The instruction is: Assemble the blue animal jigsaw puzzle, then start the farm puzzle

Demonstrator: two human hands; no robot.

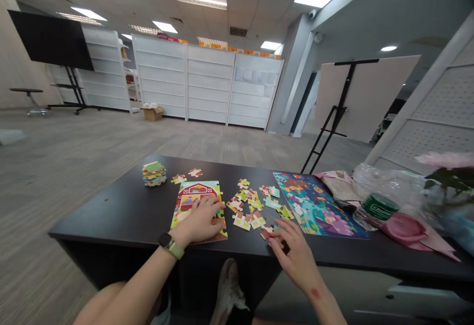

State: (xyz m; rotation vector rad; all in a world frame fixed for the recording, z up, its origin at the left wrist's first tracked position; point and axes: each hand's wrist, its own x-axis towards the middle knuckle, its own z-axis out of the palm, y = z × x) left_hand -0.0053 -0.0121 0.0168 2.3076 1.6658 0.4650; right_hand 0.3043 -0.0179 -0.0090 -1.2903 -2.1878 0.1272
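My left hand (202, 218) lies flat with fingers stretched on a partly joined jigsaw puzzle (200, 186), which shows a red barn on yellow-green; the hand covers much of its middle and right. At the front of the loose pieces, my right hand (294, 246) pinches a reddish-brown puzzle piece (265, 232) between thumb and fingertips, the piece still on or just over the table. Several loose puzzle pieces (255, 201) spread between both hands, some overlapping. Two more pieces lie behind the barn puzzle, one of them a brown-and-white piece (195, 172).
A stack of puzzle pieces (154, 174) stands at the dark table's (111, 216) back left. Right of the loose pieces lies a colourful finished picture (318, 206). Beyond it are a clear plastic bottle with green label (379, 206), pink wrapping (403, 228) and flowers.
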